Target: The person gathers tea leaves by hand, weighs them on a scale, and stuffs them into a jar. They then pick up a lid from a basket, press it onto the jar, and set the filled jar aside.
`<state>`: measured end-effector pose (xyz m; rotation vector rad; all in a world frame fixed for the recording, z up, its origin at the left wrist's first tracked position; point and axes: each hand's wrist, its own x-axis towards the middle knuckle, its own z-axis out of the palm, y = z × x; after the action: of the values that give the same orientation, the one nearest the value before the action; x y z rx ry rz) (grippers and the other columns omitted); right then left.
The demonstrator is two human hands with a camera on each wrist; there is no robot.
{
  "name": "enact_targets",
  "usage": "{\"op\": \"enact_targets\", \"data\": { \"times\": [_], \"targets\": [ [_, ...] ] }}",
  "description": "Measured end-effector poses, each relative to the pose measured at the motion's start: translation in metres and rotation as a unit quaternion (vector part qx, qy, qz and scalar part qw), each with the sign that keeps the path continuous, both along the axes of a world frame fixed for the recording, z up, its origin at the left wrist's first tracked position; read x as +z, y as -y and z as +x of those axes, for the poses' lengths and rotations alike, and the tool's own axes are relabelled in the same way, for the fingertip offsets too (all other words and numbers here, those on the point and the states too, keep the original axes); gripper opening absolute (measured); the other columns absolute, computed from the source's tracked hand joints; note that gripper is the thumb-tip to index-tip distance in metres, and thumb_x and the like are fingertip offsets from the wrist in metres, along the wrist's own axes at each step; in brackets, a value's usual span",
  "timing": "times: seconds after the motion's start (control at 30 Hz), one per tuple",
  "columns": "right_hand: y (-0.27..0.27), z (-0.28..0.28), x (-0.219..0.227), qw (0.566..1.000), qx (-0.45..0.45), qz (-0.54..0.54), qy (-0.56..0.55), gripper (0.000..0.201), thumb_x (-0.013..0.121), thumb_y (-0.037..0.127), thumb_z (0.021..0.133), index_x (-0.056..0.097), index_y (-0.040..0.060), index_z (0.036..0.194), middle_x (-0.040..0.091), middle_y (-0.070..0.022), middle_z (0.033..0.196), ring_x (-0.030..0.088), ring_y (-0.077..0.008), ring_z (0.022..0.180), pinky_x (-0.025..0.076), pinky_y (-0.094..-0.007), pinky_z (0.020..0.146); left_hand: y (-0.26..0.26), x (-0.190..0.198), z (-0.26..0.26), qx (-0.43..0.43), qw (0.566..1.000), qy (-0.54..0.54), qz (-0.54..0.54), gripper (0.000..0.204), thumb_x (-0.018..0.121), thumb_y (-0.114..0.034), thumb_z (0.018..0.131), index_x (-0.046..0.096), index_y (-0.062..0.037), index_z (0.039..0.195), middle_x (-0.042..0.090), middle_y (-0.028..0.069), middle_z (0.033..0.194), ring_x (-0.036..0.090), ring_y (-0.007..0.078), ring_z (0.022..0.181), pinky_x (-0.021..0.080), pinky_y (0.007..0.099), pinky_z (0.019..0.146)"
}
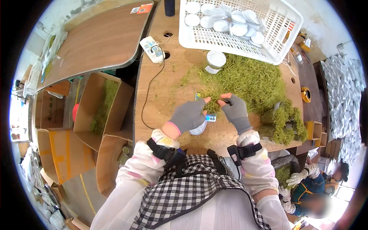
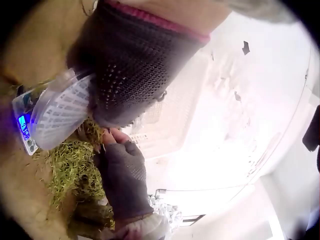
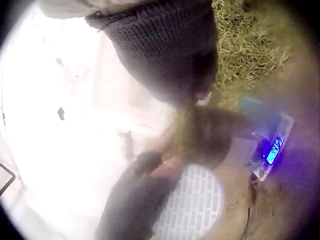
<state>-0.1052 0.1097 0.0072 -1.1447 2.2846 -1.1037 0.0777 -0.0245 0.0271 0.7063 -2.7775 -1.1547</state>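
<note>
Both hands wear grey fingerless gloves and meet over a small digital scale (image 1: pixel 211 117) with a lit blue display. My left hand (image 1: pixel 188 117) holds a round lid (image 2: pixel 65 112), clear-rimmed with a printed white face, low in its palm. Its thumb and forefinger point toward the right hand. Fingertips of my right hand (image 1: pixel 235 110) pinch a little dry green moss (image 2: pixel 92 131). Between the hands, a clump of moss shows blurred in the right wrist view. A lidded clear jar (image 1: pixel 215 62) stands just beyond, beside the big moss pile (image 1: pixel 255 82).
A white plastic basket (image 1: pixel 280 51) of round lids stands at the back. A power strip (image 1: pixel 152 50) with a black cable lies left on the table. Moss-covered jars (image 1: pixel 281 122) sit at the right. Cardboard boxes (image 1: pixel 67 153) stand left; another gloved person (image 1: pixel 295 178) works at lower right.
</note>
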Motion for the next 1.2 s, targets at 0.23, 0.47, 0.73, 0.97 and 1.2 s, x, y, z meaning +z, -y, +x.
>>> {"op": "enact_targets", "data": {
  "times": [0.23, 0.47, 0.73, 0.97, 1.2],
  "targets": [
    [0.0, 0.003, 0.014, 0.997, 0.006, -0.055, -0.052, 0.015, 0.076, 0.016, 0.089, 0.073, 0.0054, 0.098, 0.072, -0.0122, 0.088, 0.07, -0.0253, 0.079, 0.055, -0.0359, 0.072, -0.003, -0.004, 0.001, 0.007, 1.0, -0.013, 0.004, 0.048, 0.062, -0.024, 0.093, 0.062, -0.019, 0.141, 0.069, 0.0217, 0.085, 0.068, 0.0417, 0.081, 0.052, 0.0509, 0.073],
    [0.009, -0.027, 0.019, 0.992, -0.071, 0.001, -0.1, 0.025, 0.079, 0.025, 0.087, 0.075, 0.0066, 0.104, 0.067, -0.0135, 0.095, 0.067, -0.0274, 0.087, 0.053, -0.0382, 0.077, -0.006, -0.008, 0.001, 0.016, 1.0, 0.008, -0.015, 0.047, 0.062, -0.024, 0.093, 0.062, -0.0198, 0.14, 0.071, 0.021, 0.093, 0.068, 0.0417, 0.087, 0.053, 0.0518, 0.075],
    [0.042, -0.005, -0.01, 0.998, 0.047, -0.037, 0.016, 0.028, 0.082, 0.029, 0.084, 0.078, 0.0053, 0.099, 0.067, -0.0127, 0.097, 0.067, -0.0268, 0.089, 0.053, -0.0377, 0.08, -0.005, 0.004, 0.001, 0.013, 0.999, 0.039, -0.011, 0.046, 0.061, -0.025, 0.093, 0.063, -0.0184, 0.139, 0.072, 0.0211, 0.099, 0.068, 0.0429, 0.092, 0.053, 0.0525, 0.08],
    [0.01, -0.037, -0.021, 0.976, -0.152, -0.032, -0.155, 0.03, 0.076, 0.028, 0.088, 0.076, 0.0061, 0.108, 0.068, -0.0199, 0.117, 0.065, -0.0379, 0.11, 0.053, -0.0472, 0.094, 0.003, -0.014, 0.001, -0.039, 0.999, -0.009, 0.005, 0.055, 0.066, -0.028, 0.094, 0.055, -0.0176, 0.147, 0.072, 0.0193, 0.108, 0.07, 0.038, 0.093, 0.054, 0.0477, 0.082],
    [-0.044, 0.022, 0.055, 0.981, -0.066, -0.171, -0.07, 0.054, 0.082, 0.026, 0.085, 0.064, 0.0076, 0.132, 0.057, -0.0232, 0.134, 0.057, -0.0408, 0.124, 0.048, -0.0444, 0.104, -0.007, 0.045, 0.023, 0.01, 0.964, -0.079, 0.253, 0.062, 0.067, -0.021, 0.097, 0.045, -0.0049, 0.154, 0.069, 0.0065, 0.093, 0.067, 0.0206, 0.081, 0.052, 0.0351, 0.074]
  ]
}}
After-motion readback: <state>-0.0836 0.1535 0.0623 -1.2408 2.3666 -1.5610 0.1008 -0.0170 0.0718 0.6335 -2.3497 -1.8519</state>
